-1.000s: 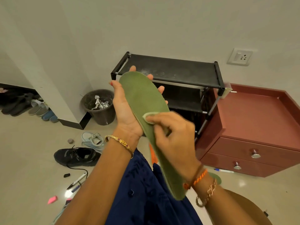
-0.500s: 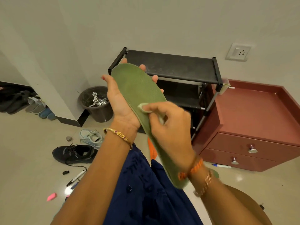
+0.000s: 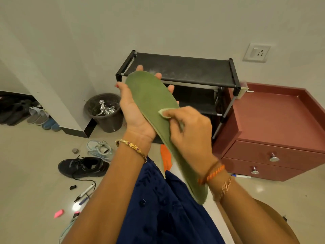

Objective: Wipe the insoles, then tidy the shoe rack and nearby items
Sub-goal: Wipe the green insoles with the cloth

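Observation:
A long green insole [image 3: 153, 101] is held up in front of me, toe end away. My left hand [image 3: 135, 113] grips it from underneath near the toe, fingertips showing past its far edge. My right hand [image 3: 188, 132] pinches a small pale green cloth [image 3: 164, 113] and presses it on the insole's middle. The black shoe rack [image 3: 182, 71] stands against the wall behind, its dusty top shelf bare. An orange insole [image 3: 166, 156] lies on the floor below my hands.
A dark bin [image 3: 105, 113] with foil sits left of the rack. A black sneaker [image 3: 82, 167] and a pale blue one [image 3: 100, 149] lie on the floor, with pens [image 3: 84, 193] and pink scraps [image 3: 58, 213]. A red drawer cabinet [image 3: 274, 136] stands right.
The cloth hand has shifted slightly along the insole's middle, and both hands with the insole drifted a little within the view. The grip stays the same.

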